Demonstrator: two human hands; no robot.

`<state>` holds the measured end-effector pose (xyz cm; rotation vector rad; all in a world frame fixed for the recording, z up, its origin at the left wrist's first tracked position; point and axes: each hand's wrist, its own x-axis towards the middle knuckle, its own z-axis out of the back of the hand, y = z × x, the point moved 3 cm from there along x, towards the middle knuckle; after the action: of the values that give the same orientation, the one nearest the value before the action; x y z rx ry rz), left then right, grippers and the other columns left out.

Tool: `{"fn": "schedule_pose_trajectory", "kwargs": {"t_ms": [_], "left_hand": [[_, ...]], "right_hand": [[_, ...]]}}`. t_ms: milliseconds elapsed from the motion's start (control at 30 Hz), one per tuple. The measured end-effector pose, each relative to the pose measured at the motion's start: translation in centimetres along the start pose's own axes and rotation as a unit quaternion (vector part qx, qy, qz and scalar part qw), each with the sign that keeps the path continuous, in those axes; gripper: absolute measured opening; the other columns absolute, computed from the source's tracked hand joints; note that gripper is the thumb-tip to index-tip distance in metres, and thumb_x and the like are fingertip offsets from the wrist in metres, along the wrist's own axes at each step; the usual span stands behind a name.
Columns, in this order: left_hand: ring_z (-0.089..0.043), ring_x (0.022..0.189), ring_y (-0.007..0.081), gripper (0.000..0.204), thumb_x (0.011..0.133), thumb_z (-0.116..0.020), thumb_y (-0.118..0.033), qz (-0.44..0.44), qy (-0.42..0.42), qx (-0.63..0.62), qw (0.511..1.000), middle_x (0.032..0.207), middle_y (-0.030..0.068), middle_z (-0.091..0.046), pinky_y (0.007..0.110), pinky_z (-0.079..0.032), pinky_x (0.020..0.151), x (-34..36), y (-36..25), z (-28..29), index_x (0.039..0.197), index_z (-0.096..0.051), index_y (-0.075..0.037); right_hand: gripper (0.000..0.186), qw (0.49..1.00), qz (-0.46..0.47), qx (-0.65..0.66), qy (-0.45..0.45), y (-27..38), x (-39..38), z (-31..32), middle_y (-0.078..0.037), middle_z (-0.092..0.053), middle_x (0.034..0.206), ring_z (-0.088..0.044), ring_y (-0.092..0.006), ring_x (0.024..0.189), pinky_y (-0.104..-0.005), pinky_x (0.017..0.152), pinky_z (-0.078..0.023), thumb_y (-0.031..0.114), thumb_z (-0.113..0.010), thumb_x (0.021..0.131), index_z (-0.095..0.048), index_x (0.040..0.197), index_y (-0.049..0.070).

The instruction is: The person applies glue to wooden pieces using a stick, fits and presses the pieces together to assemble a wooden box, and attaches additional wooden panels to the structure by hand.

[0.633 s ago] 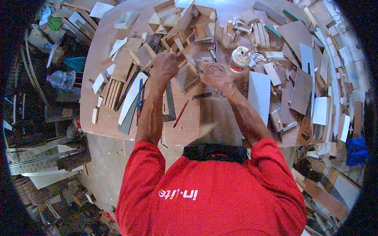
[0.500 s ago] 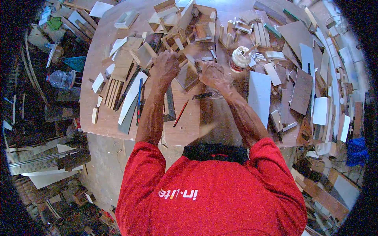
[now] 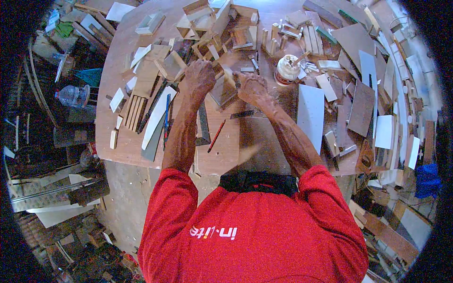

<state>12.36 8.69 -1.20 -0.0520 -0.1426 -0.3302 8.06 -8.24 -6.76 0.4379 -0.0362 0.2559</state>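
Between my two hands lies a small wooden box-like piece (image 3: 223, 93), its inner face greyish brown. My left hand (image 3: 199, 76) is closed at its left far corner, with the fingertips hidden under the knuckles. On the other side my right hand (image 3: 253, 88) is closed, fingers bent toward a pale wooden strip (image 3: 229, 77) that is smeared by motion. What exactly the right fingers pinch is hidden. Just nearer than the hands lie a short dark metal strip (image 3: 242, 114) and a red pencil (image 3: 216, 136).
An open tub of white paste (image 3: 288, 70) with a stick in it stands right of my right hand. Small wooden assemblies (image 3: 245, 37) crowd the far side. A white panel (image 3: 310, 112) lies right, a blue-and-black slim tool (image 3: 166, 122) left.
My right hand has shifted very slightly, and the pale strip by its fingers is now blurred. My left hand stays almost in place.
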Motion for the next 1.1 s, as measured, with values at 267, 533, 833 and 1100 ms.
{"fn": "schedule_pose_trajectory", "kwargs": {"t_ms": [267, 533, 833, 1100], "left_hand": [[-0.063, 0.079, 0.0355, 0.016, 0.066, -0.059, -0.010, -0.031, 0.000, -0.013, 0.999, 0.078, 0.0194, -0.065, 0.044, -0.051, 0.073, 0.0, -0.5, 0.3, 0.077, -0.067, -0.001], [-0.063, 0.077, 0.0359, 0.014, 0.069, -0.059, -0.012, 0.003, 0.014, -0.022, 1.000, 0.079, 0.0193, -0.065, 0.045, -0.052, 0.070, 0.2, 0.1, -0.1, 0.072, -0.066, -0.001], [-0.067, 0.079, 0.0331, 0.012, 0.070, -0.061, -0.011, -0.016, 0.018, -0.062, 0.998, 0.082, 0.0176, -0.067, 0.041, -0.054, 0.072, 0.8, 1.8, -0.5, 0.077, -0.068, -0.005], [-0.067, 0.079, 0.0317, 0.025, 0.070, -0.067, -0.029, -0.057, 0.059, 0.000, 0.997, 0.082, 0.0145, -0.068, 0.038, -0.054, 0.071, 1.9, 3.6, -0.6, 0.080, -0.070, -0.007]], "right_hand": [[0.044, 1.000, 0.009, -0.013, -0.005, 0.6, -0.2, 0.9, -0.018, -0.065, 0.104, -0.065, -0.0331, 0.094, -0.0468, 0.080, -0.051, 0.016, -0.053, 0.078, -0.057, 0.122, 0.013], [0.044, 0.999, 0.030, -0.025, -0.027, 0.1, -0.1, -0.2, -0.018, -0.066, 0.102, -0.065, -0.0333, 0.092, -0.0461, 0.078, -0.052, 0.014, -0.053, 0.077, -0.057, 0.121, 0.012], [0.034, 0.999, -0.001, 0.028, 0.024, 0.1, -0.1, -0.2, -0.017, -0.067, 0.096, -0.066, -0.0333, 0.088, -0.0472, 0.073, -0.052, 0.015, -0.054, 0.077, -0.059, 0.110, 0.013], [0.031, 1.000, -0.004, 0.027, 0.016, 0.3, 0.0, -0.3, -0.016, -0.067, 0.093, -0.066, -0.0343, 0.085, -0.0472, 0.070, -0.052, 0.014, -0.054, 0.078, -0.059, 0.109, 0.015]]}}
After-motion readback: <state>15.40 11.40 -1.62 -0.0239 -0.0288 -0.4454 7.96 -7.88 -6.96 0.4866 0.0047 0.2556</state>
